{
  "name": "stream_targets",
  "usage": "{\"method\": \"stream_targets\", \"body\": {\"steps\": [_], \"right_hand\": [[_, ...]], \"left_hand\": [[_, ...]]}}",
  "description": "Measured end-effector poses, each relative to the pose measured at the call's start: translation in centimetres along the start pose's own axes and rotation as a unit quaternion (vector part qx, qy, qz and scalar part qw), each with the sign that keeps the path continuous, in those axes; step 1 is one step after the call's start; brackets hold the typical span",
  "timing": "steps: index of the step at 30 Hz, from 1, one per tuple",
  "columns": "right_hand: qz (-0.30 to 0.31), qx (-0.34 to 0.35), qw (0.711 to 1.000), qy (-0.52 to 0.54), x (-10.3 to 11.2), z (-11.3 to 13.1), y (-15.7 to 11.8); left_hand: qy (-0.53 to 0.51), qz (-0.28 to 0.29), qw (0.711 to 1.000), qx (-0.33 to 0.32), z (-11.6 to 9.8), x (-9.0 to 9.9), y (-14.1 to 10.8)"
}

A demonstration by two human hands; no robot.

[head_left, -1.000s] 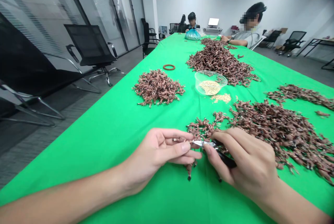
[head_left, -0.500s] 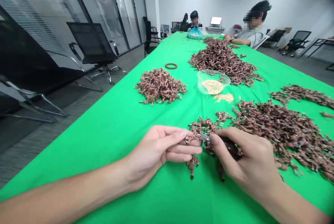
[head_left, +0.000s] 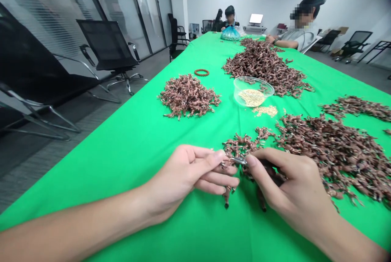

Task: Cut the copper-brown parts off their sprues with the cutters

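Between thumb and fingers, my left hand (head_left: 195, 172) pinches a small brown figurine (head_left: 225, 163), partly covered by the fingers. My right hand (head_left: 287, 180) is closed around a metal-tipped hand tool (head_left: 240, 160), whose tip points left and meets the figurine. Most of the tool's dark handle is hidden in the palm. Just behind the hands lies a small cluster of brown figurines (head_left: 241, 144), and one loose figurine (head_left: 226, 197) shows below my left fingers. A large pile of them (head_left: 332, 148) spreads right of my right hand.
On the green tablecloth (head_left: 122, 164) are another figurine pile (head_left: 188, 95), a clear bowl (head_left: 253, 93) of pale bits with some spilled beside it, a brown ring (head_left: 201, 72) and a big far pile (head_left: 262, 64). Two people sit farther back. Chairs (head_left: 106, 44) stand left.
The camera view has shifted slightly. Both hands keep their grips, the left fingers are a little more spread, and the tool tip remains at the figurine.
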State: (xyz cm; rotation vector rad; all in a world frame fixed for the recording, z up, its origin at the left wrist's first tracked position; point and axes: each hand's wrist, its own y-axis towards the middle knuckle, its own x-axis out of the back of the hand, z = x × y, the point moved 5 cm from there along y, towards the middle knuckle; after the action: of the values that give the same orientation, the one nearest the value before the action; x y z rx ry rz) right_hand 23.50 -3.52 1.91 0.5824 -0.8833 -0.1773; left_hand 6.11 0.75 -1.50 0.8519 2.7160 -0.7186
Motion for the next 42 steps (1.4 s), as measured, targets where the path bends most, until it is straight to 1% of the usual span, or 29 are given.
{"method": "stream_targets", "body": {"steps": [6, 13, 17, 21, 23, 27, 29, 36, 42], "right_hand": [[0.012, 0.000, 1.000, -0.009, 0.0, 0.4, 0.1], [0.023, 0.007, 0.999, -0.028, 0.0, 0.1, -0.1], [0.008, 0.033, 0.998, -0.047, 0.1, 0.3, -0.2], [-0.024, 0.068, 0.995, -0.062, 0.4, 0.5, -0.3], [-0.039, 0.086, 0.994, -0.061, 0.5, 0.5, -0.4], [-0.051, 0.116, 0.990, -0.062, 0.7, 0.7, -0.5], [-0.057, 0.129, 0.988, -0.069, 0.8, 0.8, -0.5], [-0.085, 0.184, 0.970, -0.135, 1.3, 1.2, -0.7], [-0.094, 0.188, 0.965, -0.157, 1.2, 1.2, -0.9]], "left_hand": [[0.008, -0.002, 1.000, 0.008, -0.2, -0.2, -0.1], [0.026, 0.002, 1.000, 0.007, -0.1, 0.0, 0.0], [0.023, 0.008, 1.000, 0.003, -0.2, -0.2, 0.0], [-0.034, 0.015, 0.999, 0.011, -0.4, -0.2, -0.1], [-0.060, 0.037, 0.997, 0.032, -0.3, -0.3, 0.0], [-0.110, 0.129, 0.983, 0.076, 0.1, -0.7, 0.0], [-0.130, 0.161, 0.975, 0.083, 0.1, -0.9, 0.1], [-0.132, 0.183, 0.972, 0.067, -0.1, -1.1, -0.1], [-0.114, 0.174, 0.976, 0.060, -0.1, -1.1, -0.2]]}}
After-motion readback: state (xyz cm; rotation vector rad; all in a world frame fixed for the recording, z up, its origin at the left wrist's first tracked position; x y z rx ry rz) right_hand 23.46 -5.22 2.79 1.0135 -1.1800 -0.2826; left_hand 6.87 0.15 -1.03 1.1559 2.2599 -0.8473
